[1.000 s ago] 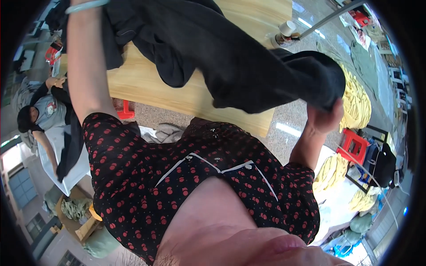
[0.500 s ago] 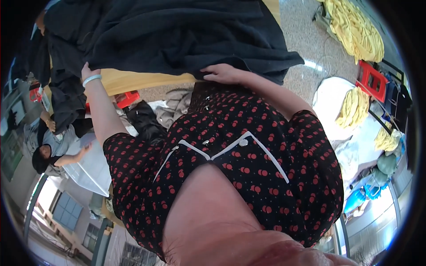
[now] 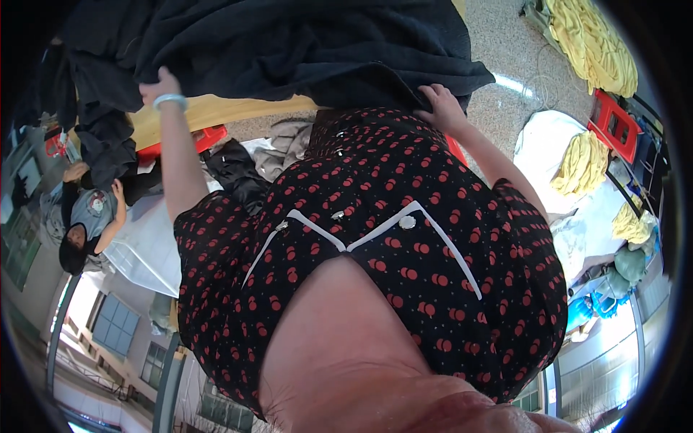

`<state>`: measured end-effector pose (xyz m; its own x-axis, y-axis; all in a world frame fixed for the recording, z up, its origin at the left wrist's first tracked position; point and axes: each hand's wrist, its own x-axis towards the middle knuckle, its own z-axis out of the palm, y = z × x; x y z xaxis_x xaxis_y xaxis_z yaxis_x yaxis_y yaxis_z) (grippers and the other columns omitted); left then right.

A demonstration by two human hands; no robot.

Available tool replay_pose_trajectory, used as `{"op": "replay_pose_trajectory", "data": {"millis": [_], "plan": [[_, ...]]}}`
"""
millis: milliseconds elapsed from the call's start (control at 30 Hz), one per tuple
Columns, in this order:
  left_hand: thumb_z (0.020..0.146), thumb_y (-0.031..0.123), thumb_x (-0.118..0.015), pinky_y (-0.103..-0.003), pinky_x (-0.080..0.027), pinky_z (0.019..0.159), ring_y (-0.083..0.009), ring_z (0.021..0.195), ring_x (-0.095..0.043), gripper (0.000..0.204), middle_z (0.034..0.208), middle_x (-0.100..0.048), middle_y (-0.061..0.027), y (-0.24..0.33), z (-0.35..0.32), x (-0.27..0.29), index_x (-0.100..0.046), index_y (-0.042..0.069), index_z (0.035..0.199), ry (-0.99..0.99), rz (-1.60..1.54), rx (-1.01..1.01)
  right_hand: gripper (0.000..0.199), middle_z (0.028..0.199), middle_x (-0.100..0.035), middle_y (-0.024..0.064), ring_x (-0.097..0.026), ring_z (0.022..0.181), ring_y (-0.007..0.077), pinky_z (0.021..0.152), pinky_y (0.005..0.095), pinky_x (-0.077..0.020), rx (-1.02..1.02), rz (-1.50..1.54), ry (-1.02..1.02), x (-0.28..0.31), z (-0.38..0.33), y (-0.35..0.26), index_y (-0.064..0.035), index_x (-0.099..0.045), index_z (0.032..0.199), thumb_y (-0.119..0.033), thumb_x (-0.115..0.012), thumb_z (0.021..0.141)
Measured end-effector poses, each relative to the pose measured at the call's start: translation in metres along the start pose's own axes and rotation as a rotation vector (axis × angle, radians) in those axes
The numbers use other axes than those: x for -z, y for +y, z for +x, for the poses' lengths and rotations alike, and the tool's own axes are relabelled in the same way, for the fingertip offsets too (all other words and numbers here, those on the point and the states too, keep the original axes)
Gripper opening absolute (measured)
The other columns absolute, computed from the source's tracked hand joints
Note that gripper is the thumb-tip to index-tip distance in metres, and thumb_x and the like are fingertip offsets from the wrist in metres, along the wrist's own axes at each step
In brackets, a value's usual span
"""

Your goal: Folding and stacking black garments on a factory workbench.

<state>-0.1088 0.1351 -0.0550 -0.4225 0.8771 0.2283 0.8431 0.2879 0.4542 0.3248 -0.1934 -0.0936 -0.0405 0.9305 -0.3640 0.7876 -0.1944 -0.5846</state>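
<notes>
A wide sheet of black cloth [image 3: 310,47] covers the table [image 3: 209,112] in front of me and hangs in folds over its near edge. My left hand [image 3: 162,86], with a pale bangle at the wrist, is closed on the cloth's near edge at the left. Over at the right, my right hand [image 3: 442,108] has its fingers bent over the cloth's front edge near the right corner. The fingertips of both hands are partly lost against the dark fabric.
Yellow cloth [image 3: 595,47] lies in a heap at the far right, near a red plastic stool [image 3: 613,126]. A white sheet [image 3: 538,155] holds more yellow fabric. Another person [image 3: 90,224] works at the left with dark cloth. Grey and black garments [image 3: 238,169] lie below the table edge.
My right hand has slid right along the cloth's edge toward its corner. My left hand has moved slightly up and right. The other person's arm has risen.
</notes>
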Motion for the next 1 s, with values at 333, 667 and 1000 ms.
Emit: {"op": "replay_pose_trajectory", "data": {"millis": [333,667,1000], "plan": [[0.063,0.029,-0.066,-0.039,-0.032,0.088,-0.0293,0.1,-0.047,0.067,0.107,-0.051,-0.0144,0.094,-0.202,-0.024,-0.035,0.009,0.119,-1.057,0.148,-0.9,0.024,0.09,-0.055,0.0125,-0.052,0.084,0.0319,0.07,0.0354,-0.0438,0.174,0.12,0.245,0.076,0.037,-0.048,-0.0073,-0.05,0.093,-0.004,-0.052,0.07],[0.071,0.01,-0.049,-0.045,-0.027,0.091,-0.0246,0.11,-0.039,0.029,0.107,-0.049,-0.0088,-0.036,-0.106,-0.004,-0.051,0.012,0.1,-0.781,0.552,-0.857,0.03,0.086,-0.058,0.011,-0.057,0.081,0.0199,0.072,0.0279,-0.0434,0.056,0.006,0.701,0.187,0.03,-0.042,-0.0059,-0.052,0.098,0.006,-0.043,0.073],[0.071,0.01,-0.052,-0.034,-0.043,0.07,-0.0327,0.085,-0.053,0.019,0.085,-0.056,-0.0176,0.04,-0.002,0.077,-0.051,0.011,0.089,-0.236,-0.001,-0.467,0.021,0.082,-0.057,0.0113,-0.056,0.077,0.0212,0.071,0.0285,-0.0419,0.106,0.004,0.839,0.222,0.023,-0.04,-0.0042,-0.053,0.094,-0.001,-0.046,0.075]]}}
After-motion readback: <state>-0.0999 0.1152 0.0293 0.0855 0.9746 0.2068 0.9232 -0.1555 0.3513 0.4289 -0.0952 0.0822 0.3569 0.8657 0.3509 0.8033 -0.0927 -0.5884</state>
